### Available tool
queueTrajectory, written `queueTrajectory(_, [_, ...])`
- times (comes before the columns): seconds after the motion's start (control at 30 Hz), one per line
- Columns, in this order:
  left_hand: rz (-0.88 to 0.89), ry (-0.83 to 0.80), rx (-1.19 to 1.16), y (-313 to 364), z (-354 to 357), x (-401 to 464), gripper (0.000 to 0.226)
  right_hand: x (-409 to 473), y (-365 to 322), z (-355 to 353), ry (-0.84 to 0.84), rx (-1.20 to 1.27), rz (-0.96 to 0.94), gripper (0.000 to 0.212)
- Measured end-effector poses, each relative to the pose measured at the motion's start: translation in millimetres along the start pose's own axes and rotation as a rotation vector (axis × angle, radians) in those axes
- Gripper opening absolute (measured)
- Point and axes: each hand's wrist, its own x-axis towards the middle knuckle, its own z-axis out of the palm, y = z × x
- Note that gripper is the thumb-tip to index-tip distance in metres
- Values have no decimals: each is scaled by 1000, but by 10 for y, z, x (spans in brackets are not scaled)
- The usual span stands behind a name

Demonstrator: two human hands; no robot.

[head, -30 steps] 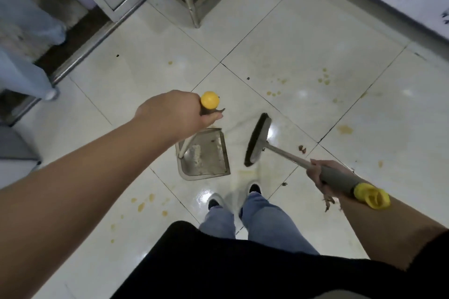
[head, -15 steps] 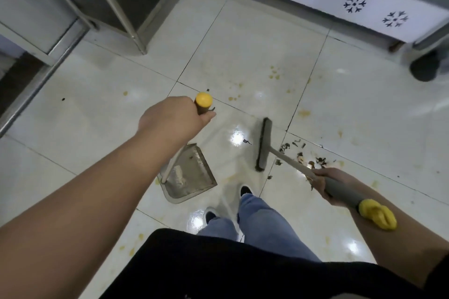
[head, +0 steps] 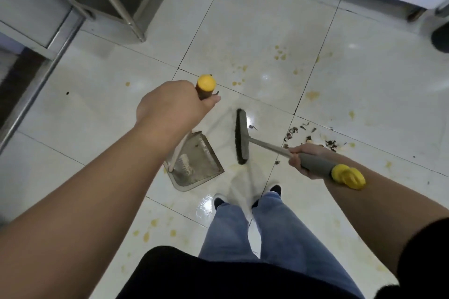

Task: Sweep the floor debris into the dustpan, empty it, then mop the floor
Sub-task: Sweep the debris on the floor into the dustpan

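Debris (head: 312, 136), dark scraps, lies scattered on the white tiled floor (head: 255, 31) to the right of the broom head (head: 241, 137), which stands just beside the dustpan's open edge. Dustpan (head: 198, 165) rests on the floor ahead of the shoes. Left hand (head: 172, 104) grips its yellow-capped handle (upright); right hand (head: 305, 160) grips the broom's grey handle. Yellowish stains dot the tiles.

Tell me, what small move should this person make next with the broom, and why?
Probably lift the broom head to the right, past the dark debris, then draw it back toward the dustpan. The scraps lie on the side of the brush away from the pan's open edge. The left hand holds the pan's handle, and the right hand grips the broom.
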Motion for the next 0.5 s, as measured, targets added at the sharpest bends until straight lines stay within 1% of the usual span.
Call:
queueTrajectory(0.07, [-7, 3, 4, 55, -5, 8, 54, -155, -85, -283, 70, -74, -3, 24])
queueTrajectory(0.13, [-8, -4, 3, 126, -4, 25, 56, -297, -113, -558, 132, -97, -46, 23])
queueTrajectory(0.2, [-3, -7, 16, 197, 1, 32, 57, -408, -92, -803, 197, -91, -88, 26])
queueTrajectory(0.3, [10, -8, 26, 277, 30, 29, 58, -510, -40, -1079, 320, -107, -203, 29])
queueTrajectory(0.37, [13, -15, 34, 315, 50, 37, 58, -600, -14, -1207, 328, -99, -231, 29])
queueTrajectory(0.43, [9, -24, 39, 336, 53, 62, 58, -716, 36, -1252, 278, -41, -185, 29])
queueTrajectory(0.5, [0, -39, 47, 344, 48, 84, 58, -801, 133, -1225, 245, -53, -153, 28])
